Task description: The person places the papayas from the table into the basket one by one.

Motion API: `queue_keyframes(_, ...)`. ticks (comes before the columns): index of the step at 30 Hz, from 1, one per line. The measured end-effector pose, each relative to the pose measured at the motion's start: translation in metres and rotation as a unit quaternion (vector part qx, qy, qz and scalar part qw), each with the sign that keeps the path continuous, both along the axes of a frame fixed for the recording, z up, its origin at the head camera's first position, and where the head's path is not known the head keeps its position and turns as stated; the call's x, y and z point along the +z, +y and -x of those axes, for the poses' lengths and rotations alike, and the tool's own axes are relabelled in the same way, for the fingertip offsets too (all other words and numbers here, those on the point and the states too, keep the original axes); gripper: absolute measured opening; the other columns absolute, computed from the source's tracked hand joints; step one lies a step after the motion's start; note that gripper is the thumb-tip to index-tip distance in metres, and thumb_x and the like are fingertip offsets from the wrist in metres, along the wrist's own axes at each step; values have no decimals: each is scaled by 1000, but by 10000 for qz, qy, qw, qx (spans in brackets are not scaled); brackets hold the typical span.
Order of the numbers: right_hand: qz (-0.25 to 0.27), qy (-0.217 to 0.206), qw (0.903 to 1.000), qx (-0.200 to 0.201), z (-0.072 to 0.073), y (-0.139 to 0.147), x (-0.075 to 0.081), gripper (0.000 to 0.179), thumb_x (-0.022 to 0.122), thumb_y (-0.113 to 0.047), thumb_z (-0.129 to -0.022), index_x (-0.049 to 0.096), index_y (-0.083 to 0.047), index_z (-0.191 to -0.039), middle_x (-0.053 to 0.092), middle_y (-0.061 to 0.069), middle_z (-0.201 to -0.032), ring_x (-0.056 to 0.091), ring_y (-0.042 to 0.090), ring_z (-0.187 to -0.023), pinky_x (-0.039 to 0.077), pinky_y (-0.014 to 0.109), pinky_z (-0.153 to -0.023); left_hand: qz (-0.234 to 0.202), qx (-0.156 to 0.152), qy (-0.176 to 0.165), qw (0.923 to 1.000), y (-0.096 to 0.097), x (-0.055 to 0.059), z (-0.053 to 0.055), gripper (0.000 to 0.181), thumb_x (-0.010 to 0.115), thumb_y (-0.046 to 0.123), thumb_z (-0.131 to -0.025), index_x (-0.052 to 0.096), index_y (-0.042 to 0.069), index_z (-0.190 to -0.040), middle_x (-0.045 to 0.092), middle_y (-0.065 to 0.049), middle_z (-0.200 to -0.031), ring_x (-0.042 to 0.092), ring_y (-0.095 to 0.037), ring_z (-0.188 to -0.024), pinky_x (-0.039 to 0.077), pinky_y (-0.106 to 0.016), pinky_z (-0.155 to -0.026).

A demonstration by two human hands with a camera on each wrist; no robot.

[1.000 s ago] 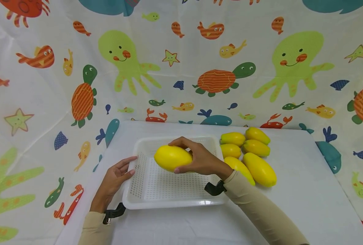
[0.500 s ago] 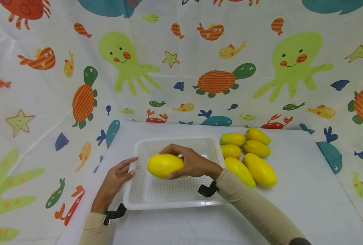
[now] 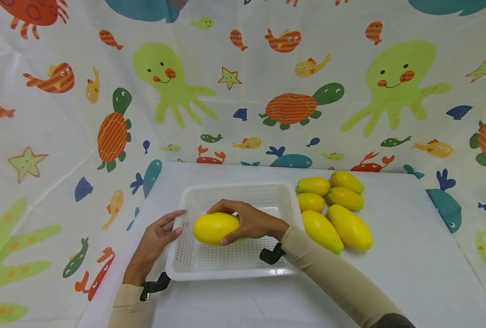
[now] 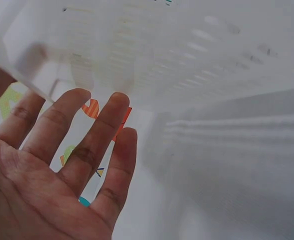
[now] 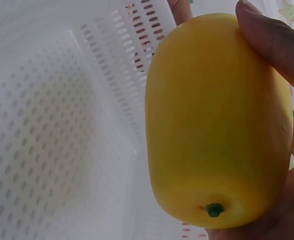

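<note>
In the head view my right hand (image 3: 251, 222) grips a yellow papaya (image 3: 214, 228) by its right end, thumb on the near side and fingers over the far side. The fruit is inside the outline of a white perforated plastic basket (image 3: 234, 274), left of its middle. In the right wrist view the papaya (image 5: 217, 120) fills much of the frame, its small green stem toward the camera. My left hand (image 3: 154, 241) is at the basket's left rim, fingertips right by it. The left wrist view shows its fingers (image 4: 89, 152) spread and nearly straight beside the outer wall.
Several more yellow papayas (image 3: 349, 227) lie grouped on the white tabletop (image 3: 411, 255), close against the basket's right side. Behind and to the left hangs a white cloth (image 3: 243, 95) printed with sea animals.
The right hand has carried the papaya left and lower, toward the basket floor. The left hand has stayed at the left rim.
</note>
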State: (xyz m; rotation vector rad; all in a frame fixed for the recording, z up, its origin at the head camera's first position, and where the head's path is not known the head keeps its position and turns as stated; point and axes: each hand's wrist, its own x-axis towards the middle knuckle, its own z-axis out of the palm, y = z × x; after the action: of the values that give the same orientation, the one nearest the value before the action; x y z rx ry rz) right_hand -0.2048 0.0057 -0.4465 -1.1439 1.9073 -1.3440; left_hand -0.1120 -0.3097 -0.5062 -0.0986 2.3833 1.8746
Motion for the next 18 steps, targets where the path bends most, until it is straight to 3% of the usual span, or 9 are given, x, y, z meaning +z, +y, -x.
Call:
queue_keyframes(10,-256,-11,9996,153,1,-8,-10,68,91,-24,-85,58,-29,-144,65,-10,-140,60,11,-120,53,29,-106,-39,-32,45,10000,0,-1,0,56,67,24,-106,48,20,-159,48,-9,-166,76,-18,-119,66,-42,-90)
queue_keyframes(18,-433,-42,9987,270,3,-13,-11,69,92,-23,-84,59,-28,-144,65,-11,-140,60,10,-120,53,28,-106,-13,58,-163,9998,1,2,-1,57,68,28,-106,49,24,-159,46,-3,-167,70,-22,-130,65,-40,-94)
